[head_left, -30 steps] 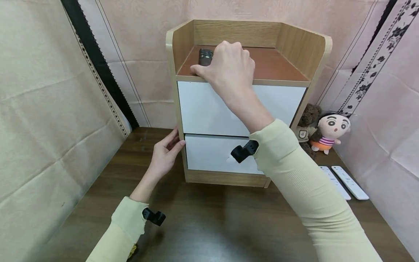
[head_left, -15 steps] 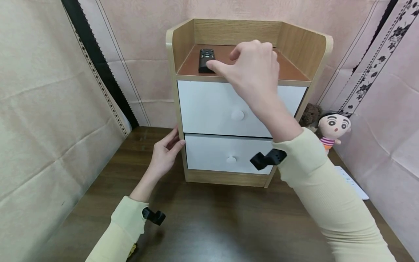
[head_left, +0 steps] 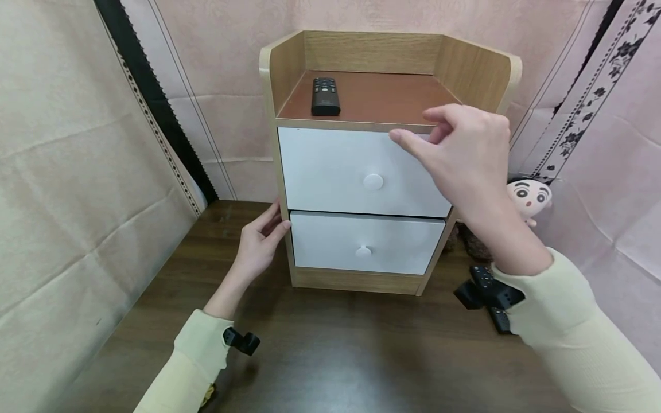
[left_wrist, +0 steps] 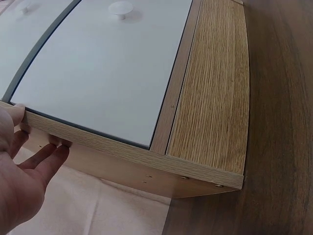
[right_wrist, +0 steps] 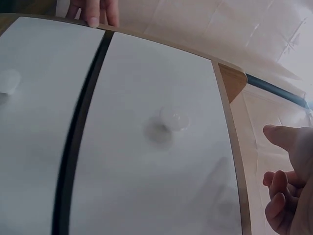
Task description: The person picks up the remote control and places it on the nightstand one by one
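left hand (head_left: 258,244): flat against left side of the nightstand (head_left: 289,69), fingers straight, gripping nothing
right hand (head_left: 462,152): up in the air by the top drawer (head_left: 330,172), fingers loosely curled, empty
remote (head_left: 325,96): black, lying on the nightstand top, left side
dolls (head_left: 529,198): tucked behind the right arm

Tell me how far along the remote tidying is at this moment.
Done: one black remote lies on the cabinet's top shelf. In hand: nothing; the right hand hangs empty in front of the top drawer, while the left hand rests on the cabinet's side. Left: likely the dark remote on the table.
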Action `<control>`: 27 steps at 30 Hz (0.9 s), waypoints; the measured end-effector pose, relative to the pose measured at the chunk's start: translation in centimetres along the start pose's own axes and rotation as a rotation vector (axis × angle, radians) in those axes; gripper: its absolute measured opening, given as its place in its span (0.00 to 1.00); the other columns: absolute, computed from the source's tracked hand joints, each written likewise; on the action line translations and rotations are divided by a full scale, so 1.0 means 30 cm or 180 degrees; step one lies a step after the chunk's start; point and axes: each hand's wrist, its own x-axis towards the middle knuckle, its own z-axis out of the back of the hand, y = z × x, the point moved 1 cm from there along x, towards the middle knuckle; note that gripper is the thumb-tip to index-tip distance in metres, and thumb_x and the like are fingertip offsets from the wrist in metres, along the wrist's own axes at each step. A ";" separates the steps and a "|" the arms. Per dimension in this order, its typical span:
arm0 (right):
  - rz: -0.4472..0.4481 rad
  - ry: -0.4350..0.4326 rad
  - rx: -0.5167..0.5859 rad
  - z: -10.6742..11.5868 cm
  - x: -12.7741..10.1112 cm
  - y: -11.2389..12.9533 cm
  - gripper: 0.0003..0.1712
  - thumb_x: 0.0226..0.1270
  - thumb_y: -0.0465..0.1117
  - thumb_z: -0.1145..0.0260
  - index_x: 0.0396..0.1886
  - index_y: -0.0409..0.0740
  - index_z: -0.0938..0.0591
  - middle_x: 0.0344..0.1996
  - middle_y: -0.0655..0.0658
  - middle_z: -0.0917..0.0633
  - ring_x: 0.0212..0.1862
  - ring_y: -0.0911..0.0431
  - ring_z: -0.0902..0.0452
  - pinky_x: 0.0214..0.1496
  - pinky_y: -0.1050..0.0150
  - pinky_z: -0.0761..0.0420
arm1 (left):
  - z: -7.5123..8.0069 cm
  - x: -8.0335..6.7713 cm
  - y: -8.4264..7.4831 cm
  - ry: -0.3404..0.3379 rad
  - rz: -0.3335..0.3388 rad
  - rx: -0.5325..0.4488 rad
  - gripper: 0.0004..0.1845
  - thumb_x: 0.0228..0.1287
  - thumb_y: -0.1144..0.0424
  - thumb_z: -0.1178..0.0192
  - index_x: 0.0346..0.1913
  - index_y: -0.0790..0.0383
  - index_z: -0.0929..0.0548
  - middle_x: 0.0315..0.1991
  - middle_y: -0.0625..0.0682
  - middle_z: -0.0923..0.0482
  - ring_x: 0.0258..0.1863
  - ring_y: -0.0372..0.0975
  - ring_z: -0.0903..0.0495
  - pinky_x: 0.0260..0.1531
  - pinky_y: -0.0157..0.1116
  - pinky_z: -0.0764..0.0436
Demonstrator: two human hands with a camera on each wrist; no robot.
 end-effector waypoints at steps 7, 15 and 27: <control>-0.0166 -0.0156 0.0096 0.051 -0.091 -0.101 0.27 0.56 0.50 0.18 0.49 0.36 0.10 0.25 0.38 0.13 0.28 0.69 0.29 0.46 0.67 0.37 | 0.006 0.001 -0.002 0.0008 0.0022 0.0030 0.31 0.77 0.63 0.39 0.78 0.59 0.34 0.72 0.56 0.30 0.66 0.48 0.25 0.61 0.44 0.23; -0.0064 -0.0117 -0.0099 0.115 -0.217 -0.238 0.32 0.51 0.46 0.16 0.55 0.37 0.13 0.30 0.38 0.13 0.27 0.89 0.37 0.45 0.72 0.38 | -0.008 0.000 -0.001 0.0014 0.0039 0.0028 0.31 0.76 0.63 0.39 0.78 0.60 0.34 0.72 0.57 0.29 0.66 0.48 0.25 0.61 0.45 0.23; -0.0109 0.0510 0.0002 0.197 -0.459 -0.480 0.51 0.48 0.33 0.16 0.74 0.40 0.28 0.52 0.44 0.14 0.35 0.89 0.29 0.42 0.88 0.33 | -0.004 -0.002 -0.003 -0.0025 0.0002 0.0043 0.30 0.76 0.64 0.39 0.77 0.61 0.34 0.72 0.57 0.30 0.66 0.48 0.24 0.60 0.43 0.22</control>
